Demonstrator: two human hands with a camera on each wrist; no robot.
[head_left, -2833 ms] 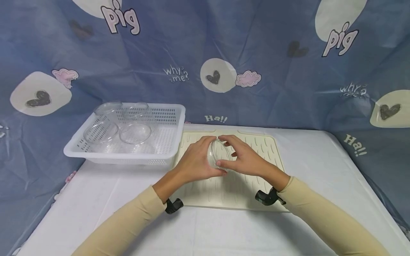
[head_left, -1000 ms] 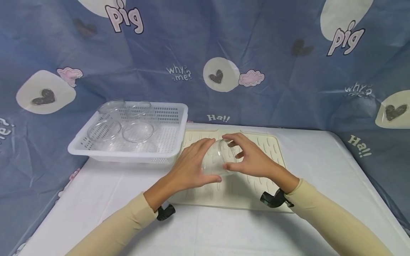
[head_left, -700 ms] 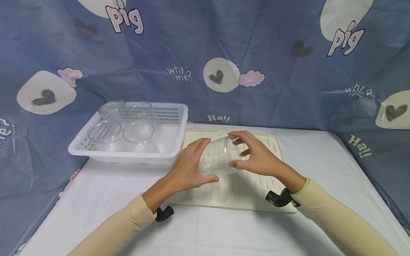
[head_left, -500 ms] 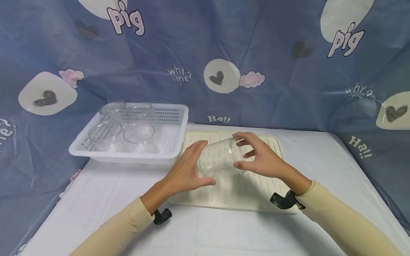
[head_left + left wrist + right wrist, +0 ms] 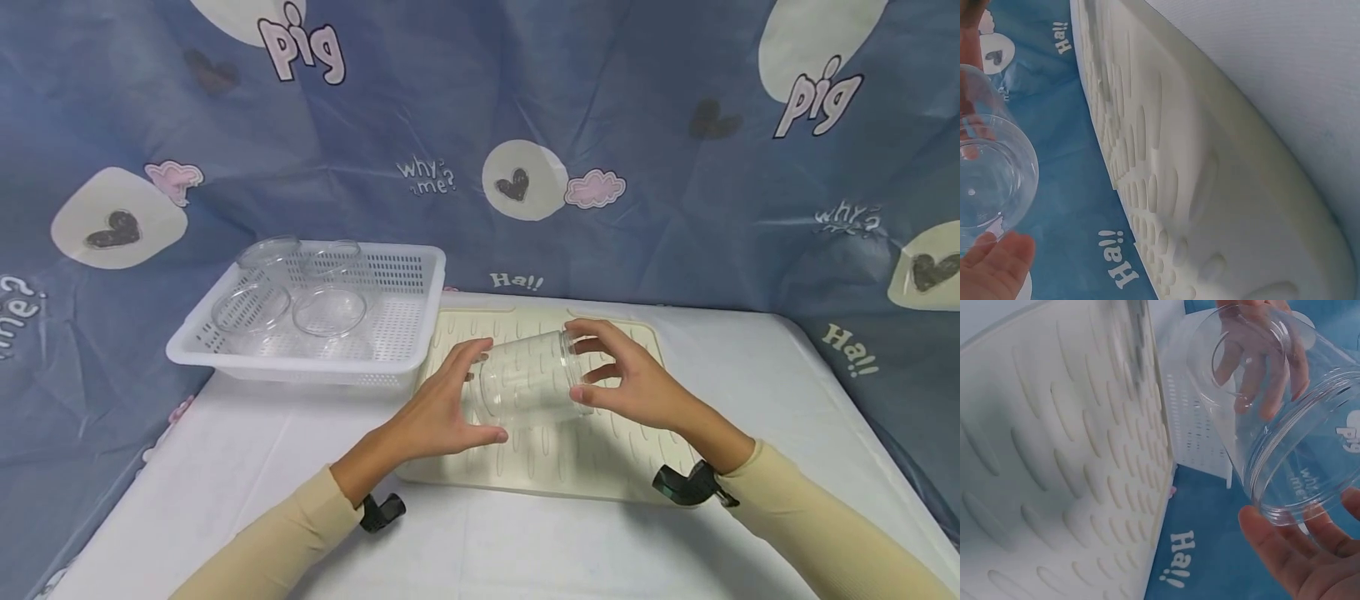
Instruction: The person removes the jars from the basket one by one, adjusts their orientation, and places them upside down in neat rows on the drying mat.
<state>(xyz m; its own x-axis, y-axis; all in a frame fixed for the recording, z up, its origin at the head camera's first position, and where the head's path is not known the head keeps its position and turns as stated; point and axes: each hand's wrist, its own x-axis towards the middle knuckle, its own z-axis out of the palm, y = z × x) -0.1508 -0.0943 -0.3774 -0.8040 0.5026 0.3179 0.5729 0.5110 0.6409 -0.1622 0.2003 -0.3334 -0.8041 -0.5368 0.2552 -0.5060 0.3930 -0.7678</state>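
A clear jar (image 5: pixel 528 379) lies tilted on its side in the air above a cream ridged mat (image 5: pixel 540 462). My left hand (image 5: pixel 435 408) cups its base end, thumb below and fingers behind. With thumb and curled fingers, my right hand (image 5: pixel 633 379) grips the ringed rim at the other end. In the right wrist view the jar (image 5: pixel 1235 425) shows its ridged open mouth near my right fingertips, and my left fingers appear through the clear wall. The left wrist view shows the jar's round base (image 5: pixel 985 187) beside my left fingertips.
A white perforated basket (image 5: pixel 420 333) stands at the back left, with several clear round jars (image 5: pixel 330 312) in it. White cloth (image 5: pixel 525 558) covers the table. A blue printed curtain (image 5: pixel 637 242) hangs behind it.
My hands have moved apart, the right one going rightward. The jar has turned from nearly end-on to side-on between them, so more of its wall shows.
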